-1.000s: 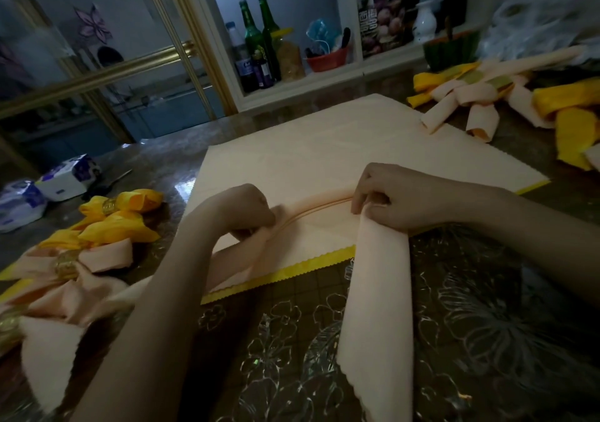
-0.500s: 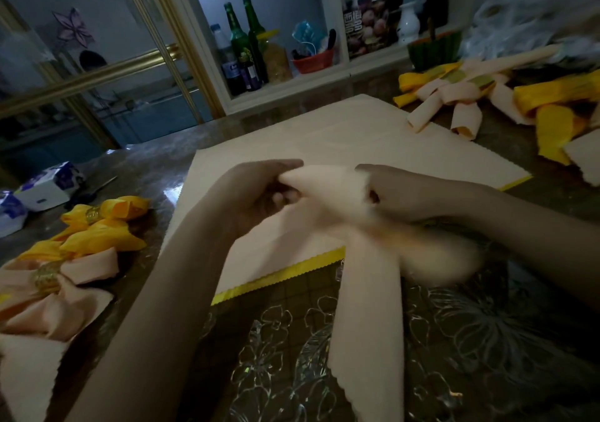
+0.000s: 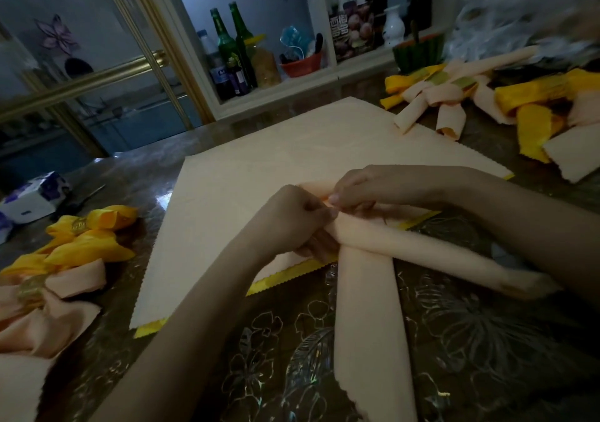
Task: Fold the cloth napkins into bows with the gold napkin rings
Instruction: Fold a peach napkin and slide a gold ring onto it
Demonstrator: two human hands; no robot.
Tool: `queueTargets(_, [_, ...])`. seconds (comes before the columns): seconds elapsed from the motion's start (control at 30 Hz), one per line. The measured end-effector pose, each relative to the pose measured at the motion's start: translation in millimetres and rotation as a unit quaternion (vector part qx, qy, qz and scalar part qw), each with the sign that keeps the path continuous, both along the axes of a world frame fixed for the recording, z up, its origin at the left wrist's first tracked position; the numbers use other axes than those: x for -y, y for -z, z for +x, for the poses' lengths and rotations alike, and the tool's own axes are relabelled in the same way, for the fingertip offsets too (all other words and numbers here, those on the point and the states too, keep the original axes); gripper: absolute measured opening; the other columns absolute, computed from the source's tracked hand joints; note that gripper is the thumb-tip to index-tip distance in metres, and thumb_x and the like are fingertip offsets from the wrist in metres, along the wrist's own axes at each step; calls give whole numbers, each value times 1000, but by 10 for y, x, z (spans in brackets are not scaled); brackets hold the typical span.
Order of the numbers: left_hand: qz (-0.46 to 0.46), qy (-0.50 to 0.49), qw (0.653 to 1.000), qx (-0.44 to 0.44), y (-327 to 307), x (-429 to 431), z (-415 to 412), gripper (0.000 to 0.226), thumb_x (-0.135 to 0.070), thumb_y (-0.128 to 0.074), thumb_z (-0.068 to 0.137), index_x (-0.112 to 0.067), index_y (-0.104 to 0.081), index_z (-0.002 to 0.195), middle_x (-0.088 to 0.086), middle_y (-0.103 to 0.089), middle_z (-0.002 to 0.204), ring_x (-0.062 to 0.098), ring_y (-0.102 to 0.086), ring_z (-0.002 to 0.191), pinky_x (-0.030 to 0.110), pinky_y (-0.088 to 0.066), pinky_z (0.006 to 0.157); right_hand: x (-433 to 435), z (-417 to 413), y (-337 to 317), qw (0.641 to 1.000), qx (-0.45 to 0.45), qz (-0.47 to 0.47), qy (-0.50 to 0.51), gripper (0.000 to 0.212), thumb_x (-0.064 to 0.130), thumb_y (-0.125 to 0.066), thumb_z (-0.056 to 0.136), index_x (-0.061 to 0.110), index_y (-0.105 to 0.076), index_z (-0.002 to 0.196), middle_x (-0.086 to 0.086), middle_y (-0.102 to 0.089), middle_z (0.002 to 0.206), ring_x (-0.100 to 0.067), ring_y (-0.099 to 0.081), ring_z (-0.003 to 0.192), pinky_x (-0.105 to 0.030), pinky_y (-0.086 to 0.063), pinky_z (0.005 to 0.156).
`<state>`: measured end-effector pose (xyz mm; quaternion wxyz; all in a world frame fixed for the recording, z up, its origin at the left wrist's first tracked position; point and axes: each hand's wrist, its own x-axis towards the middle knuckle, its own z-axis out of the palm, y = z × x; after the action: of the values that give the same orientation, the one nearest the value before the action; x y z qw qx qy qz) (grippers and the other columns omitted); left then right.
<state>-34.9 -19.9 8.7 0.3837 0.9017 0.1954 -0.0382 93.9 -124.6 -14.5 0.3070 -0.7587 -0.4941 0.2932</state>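
Observation:
A peach napkin folded into a long strip (image 3: 370,308) lies bent in two, its tails pointing toward me and to the right. My left hand (image 3: 292,220) grips the strip at the bend. My right hand (image 3: 373,191) pinches the cloth at the same spot, fingertips against the left hand. Both hands rest over a stack of flat napkins (image 3: 259,178), peach on top with a yellow one under it. Finished bows with gold rings (image 3: 32,290) lie at the left in yellow (image 3: 87,243) and peach. No loose ring shows.
More folded peach and yellow napkins (image 3: 448,96) pile up at the back right. A tissue pack (image 3: 32,197) and scissors (image 3: 86,196) lie at the far left. A shelf with green bottles (image 3: 233,48) and jars runs behind. The table has a clear patterned cover (image 3: 454,340).
The left end of the strip has been brought over to the right, so it crosses the hanging tail. Both hands closed in together at the bend.

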Motion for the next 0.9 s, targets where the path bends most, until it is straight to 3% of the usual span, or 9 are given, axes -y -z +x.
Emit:
queueTargets(0.07, [2,-39,999,15,63,60,38,20,-20,-46,97,-8,-60,91,2,-66,57,9,-60,42,15,-47,40,36,27,-13,999,26,-36,-25,35,57,-60,69,34,-60,95,10,-51,116,-7,-49,105,-26,-42,90])
queueTargets(0.13, [-10,-73,997,11,43,91,42,19,-21,-49,96,-7,-51,110,6,-66,62,11,-61,42,18,-48,40,84,24,-25,995,61,-55,-53,24,48,-70,75,40,-56,93,11,-45,128,-7,-47,110,-27,-41,94])
queueTargets(0.2, [-43,-94,995,-5,-33,92,24,42,-20,-57,92,-4,-36,124,7,-67,68,14,-63,48,22,-51,43,105,18,-31,995,82,-33,-50,13,37,-69,81,37,-58,87,12,-47,129,-7,-49,108,-28,-43,94])
queueTargets(0.33, [9,-75,996,-54,0,258,-23,98,-35,-74,75,-16,1,136,7,-57,104,19,-62,89,28,-55,69,103,11,-32,994,113,-3,-11,6,35,-65,83,35,-60,83,11,-55,124,-11,-54,107,-35,-45,96])
queueTargets(0.4, [85,-36,995,-44,138,371,-63,103,-35,-75,75,-31,16,125,7,-49,122,21,-55,107,26,-47,82,94,-1,-34,994,111,1,-11,6,36,-64,84,37,-59,81,6,-60,121,-12,-56,106,-39,-46,96])
queueTargets(0.47, [126,-3,992,2,199,437,-85,81,-26,-70,80,-42,5,106,5,-51,116,21,-57,104,29,-48,84,100,8,-34,994,105,4,-9,6,35,-64,84,38,-60,81,4,-62,117,-13,-57,104,-40,-46,95])
queueTargets(0.6, [172,12,985,-1,115,317,-101,59,-14,-61,85,-21,-18,125,0,-53,102,17,-57,91,34,-53,81,121,17,-89,997,80,11,14,5,37,-64,83,39,-62,87,7,-62,114,-10,-58,98,-33,-48,87])
queueTargets(0.7, [224,44,973,-32,-7,193,-103,35,-17,-63,84,-25,-45,112,-6,-50,102,9,-50,87,24,-49,72,175,38,-143,996,68,24,50,8,35,-66,83,35,-60,88,8,-59,103,-9,-56,91,-24,-43,72])
queueTargets(0.9, [259,97,954,-116,-39,135,-90,36,-25,-67,82,-21,-53,115,-7,-47,94,11,-47,86,22,-41,74,218,-15,-180,988,118,-99,-10,19,40,-65,83,22,-67,91,3,-64,91,-14,-59,86,-25,-44,73])
